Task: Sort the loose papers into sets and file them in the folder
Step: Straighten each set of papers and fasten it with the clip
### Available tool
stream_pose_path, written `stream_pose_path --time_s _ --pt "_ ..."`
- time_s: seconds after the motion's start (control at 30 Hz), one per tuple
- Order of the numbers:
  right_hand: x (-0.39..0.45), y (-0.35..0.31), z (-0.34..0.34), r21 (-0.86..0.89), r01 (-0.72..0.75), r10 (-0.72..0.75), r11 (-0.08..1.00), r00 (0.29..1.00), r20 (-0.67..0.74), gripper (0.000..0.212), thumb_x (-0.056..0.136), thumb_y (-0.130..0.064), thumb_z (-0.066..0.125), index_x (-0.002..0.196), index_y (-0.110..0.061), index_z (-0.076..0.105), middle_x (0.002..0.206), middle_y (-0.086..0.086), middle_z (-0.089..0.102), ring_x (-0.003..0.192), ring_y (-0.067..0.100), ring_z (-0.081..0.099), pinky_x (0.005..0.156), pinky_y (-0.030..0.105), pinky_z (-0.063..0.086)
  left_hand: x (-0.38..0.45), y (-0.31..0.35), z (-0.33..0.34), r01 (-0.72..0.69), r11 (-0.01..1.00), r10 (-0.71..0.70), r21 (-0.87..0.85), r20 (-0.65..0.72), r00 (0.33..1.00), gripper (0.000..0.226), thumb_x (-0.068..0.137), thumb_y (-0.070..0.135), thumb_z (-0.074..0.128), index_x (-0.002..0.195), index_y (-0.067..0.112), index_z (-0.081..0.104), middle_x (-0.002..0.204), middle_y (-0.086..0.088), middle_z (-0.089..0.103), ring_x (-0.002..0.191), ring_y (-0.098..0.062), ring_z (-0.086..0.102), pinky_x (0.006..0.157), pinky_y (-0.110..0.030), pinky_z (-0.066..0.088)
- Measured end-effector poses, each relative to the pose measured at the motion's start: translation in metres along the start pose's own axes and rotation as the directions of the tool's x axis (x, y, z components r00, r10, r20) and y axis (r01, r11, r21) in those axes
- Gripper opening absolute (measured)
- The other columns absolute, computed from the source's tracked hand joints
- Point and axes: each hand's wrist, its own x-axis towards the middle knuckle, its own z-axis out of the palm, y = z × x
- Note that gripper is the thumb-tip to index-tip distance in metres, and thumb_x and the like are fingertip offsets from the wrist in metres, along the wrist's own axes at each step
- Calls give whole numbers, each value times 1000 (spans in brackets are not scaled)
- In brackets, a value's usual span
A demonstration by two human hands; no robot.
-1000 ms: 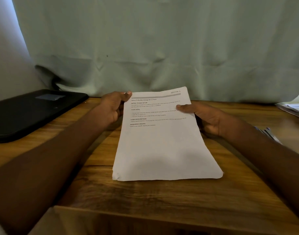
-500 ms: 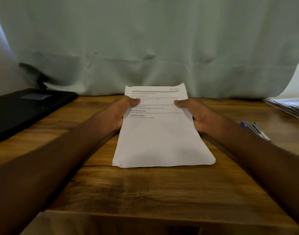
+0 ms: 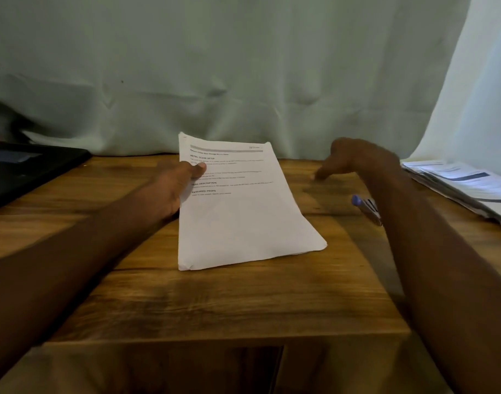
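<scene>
A thin set of white printed papers (image 3: 243,217) lies tilted over the middle of the wooden table (image 3: 215,302), its near edge on the wood. My left hand (image 3: 175,186) grips the set's left edge, thumb on top of the text. My right hand (image 3: 348,160) hovers to the right of the papers, apart from them, fingers loose and pointing down-left, holding nothing. A black folder (image 3: 25,169) lies at the far left. More loose papers (image 3: 465,186) are stacked at the far right.
A blue-capped pen (image 3: 365,206) lies on the table just under my right forearm. A pale green cloth (image 3: 243,75) hangs behind the table. The table's front edge runs close to me.
My right hand has let go of the papers' right edge and moved away to the right. My left hand alone now holds the set, which has swung slightly clockwise.
</scene>
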Motion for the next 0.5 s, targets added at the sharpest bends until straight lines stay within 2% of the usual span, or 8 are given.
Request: stream_pose_path --time_s 0.03,0.1,0.17,0.23,0.3,0.4,0.5 --pt "-3 7 -2 -11 -56 57 998 992 112 65 72 -47 89 110 -2 60 83 9 53 96 35 58 94 47 53 0 -1 1 -5 1000 5 12 4 1000 33 99 10 64 131 10 63 120 -11 74 107 -35 72 92 -53 57" --pt "-10 20 -2 15 -146 136 989 951 279 56 70 -41 92 99 -6 59 82 9 54 94 34 62 98 51 54 -1 -2 -1 -9 1000 9 19 20 1000 37 97 11 66 134 11 63 122 -11 73 107 -36 72 95 -57 56" --pt "-7 28 6 3 -157 147 988 930 336 43 68 -35 94 81 -4 67 83 12 63 84 32 67 93 51 57 -1 -1 -3 -11 999 10 31 23 1000 37 95 13 68 132 12 64 121 -11 74 106 -37 72 96 -59 54" --pt "0 26 15 11 -109 102 994 957 270 26 73 -24 91 78 -7 71 87 11 68 86 32 68 90 51 58 -2 0 -2 -25 999 24 36 9 1000 35 96 9 66 131 11 64 119 -10 74 105 -36 73 94 -58 56" --pt "6 15 26 39 -16 10 999 988 152 20 77 -19 85 90 -10 72 92 10 70 86 29 69 86 50 60 -3 1 0 -38 999 38 30 9 999 33 97 6 64 130 10 65 119 -11 74 105 -35 73 93 -56 56" --pt "7 -10 41 135 138 -141 981 990 17 33 77 -18 85 107 -14 71 101 5 68 85 22 65 73 34 57 -3 1 -1 -44 998 44 35 -6 999 33 96 5 65 129 7 65 118 -11 74 103 -36 73 92 -56 57" --pt "8 -20 46 152 177 -184 972 982 31 39 79 -25 84 112 -18 65 103 3 64 86 20 63 62 28 47 -1 2 -8 -40 998 40 50 -4 999 36 95 8 67 131 8 64 119 -11 74 103 -36 73 95 -58 55"
